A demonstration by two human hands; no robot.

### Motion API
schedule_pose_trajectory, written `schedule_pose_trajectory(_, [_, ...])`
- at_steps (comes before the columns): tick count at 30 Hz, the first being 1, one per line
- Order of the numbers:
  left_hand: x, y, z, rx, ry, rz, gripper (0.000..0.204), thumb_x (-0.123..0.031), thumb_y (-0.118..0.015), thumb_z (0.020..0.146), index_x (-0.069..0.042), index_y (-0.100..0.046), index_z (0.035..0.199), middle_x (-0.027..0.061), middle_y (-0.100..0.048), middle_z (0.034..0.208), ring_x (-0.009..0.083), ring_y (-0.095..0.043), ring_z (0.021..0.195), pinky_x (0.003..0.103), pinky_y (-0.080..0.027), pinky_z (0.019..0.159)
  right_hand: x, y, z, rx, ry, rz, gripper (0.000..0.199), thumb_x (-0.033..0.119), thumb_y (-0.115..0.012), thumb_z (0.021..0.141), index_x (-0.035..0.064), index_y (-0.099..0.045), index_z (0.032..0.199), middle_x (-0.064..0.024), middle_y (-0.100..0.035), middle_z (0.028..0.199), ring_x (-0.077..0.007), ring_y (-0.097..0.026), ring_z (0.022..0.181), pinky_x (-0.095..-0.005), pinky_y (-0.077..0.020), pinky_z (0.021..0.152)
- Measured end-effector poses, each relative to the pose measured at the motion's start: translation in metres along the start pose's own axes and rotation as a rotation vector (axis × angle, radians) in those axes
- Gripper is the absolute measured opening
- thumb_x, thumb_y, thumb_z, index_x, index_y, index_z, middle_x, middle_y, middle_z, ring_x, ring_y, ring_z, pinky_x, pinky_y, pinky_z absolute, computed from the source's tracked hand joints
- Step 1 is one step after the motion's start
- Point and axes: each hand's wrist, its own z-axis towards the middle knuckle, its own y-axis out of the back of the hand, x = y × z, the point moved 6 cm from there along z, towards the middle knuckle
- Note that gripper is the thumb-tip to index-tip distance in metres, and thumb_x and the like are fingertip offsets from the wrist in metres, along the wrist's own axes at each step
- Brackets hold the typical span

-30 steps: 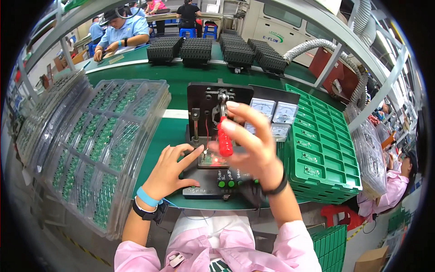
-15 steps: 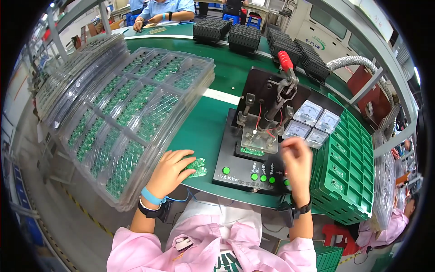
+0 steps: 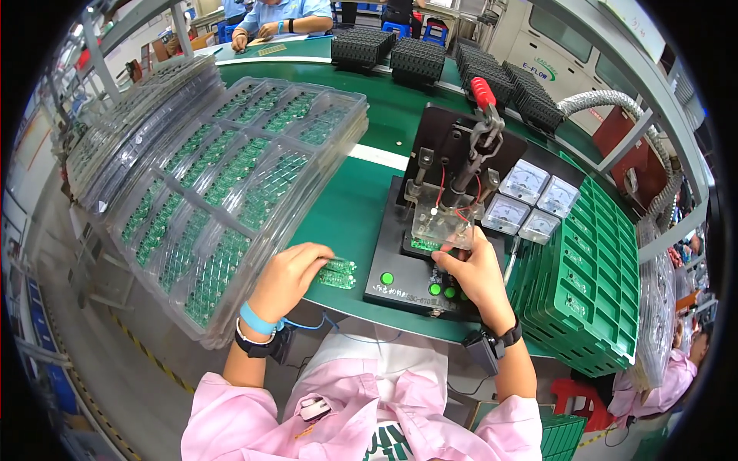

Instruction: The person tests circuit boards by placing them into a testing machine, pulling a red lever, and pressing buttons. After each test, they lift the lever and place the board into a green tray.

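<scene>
A small green circuit board (image 3: 423, 245) sits in the black test fixture (image 3: 393, 265), under its clear pressing plate (image 3: 434, 223). My right hand (image 3: 477, 270) is at the fixture, thumb and fingers closed at the board's right end; the plate partly covers the fingertips. On the green table, my left hand (image 3: 289, 278) has its fingers drawn together on the edge of a few loose circuit boards (image 3: 337, 276), pinching one of them. The red-handled toggle clamp (image 3: 483, 94) stands upright above the fixture.
Clear trays of circuit boards (image 3: 246, 169) are stacked at left. Panel meters (image 3: 526, 183) stand right of the clamp, beside stacked green crates (image 3: 584, 269). Black racks (image 3: 361, 48) line the far side, where another person's hands (image 3: 257, 34) work.
My right hand has moved left and in to the board in the fixture, closing its fingers there. My left hand's spread fingers have drawn together at the loose boards.
</scene>
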Motion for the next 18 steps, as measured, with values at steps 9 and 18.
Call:
schedule_pose_trajectory(9, [-0.088, -0.037, 0.051, -0.105, -0.421, 0.079, 0.021, 0.004, -0.065, 0.079, -0.003, -0.069, 0.098, 0.0106, -0.072, 0.099, 0.0274, -0.069, 0.096, 0.037, -0.056, 0.082, 0.001, 0.01, 0.001, -0.018, 0.031, -0.008, 0.032, 0.014, -0.078, 0.076, 0.0019, -0.062, 0.1, 0.0012, -0.052, 0.079, -0.0097, -0.044, 0.067, -0.0269, -0.0395, 0.062])
schedule_pose_trajectory(18, [-0.098, -0.047, 0.048, -0.147, -0.388, 0.082, 0.024, 0.004, -0.064, 0.079, -0.003, -0.068, 0.102, 0.0109, -0.072, 0.1, 0.0279, -0.07, 0.096, 0.038, -0.056, 0.082, -0.016, 0.013, 0.004, 0.016, 0.048, 0.09, 0.028, 0.015, -0.076, 0.077, -0.0011, -0.062, 0.095, -0.0096, -0.054, 0.085, -0.0193, -0.053, 0.074, -0.0333, -0.0445, 0.069])
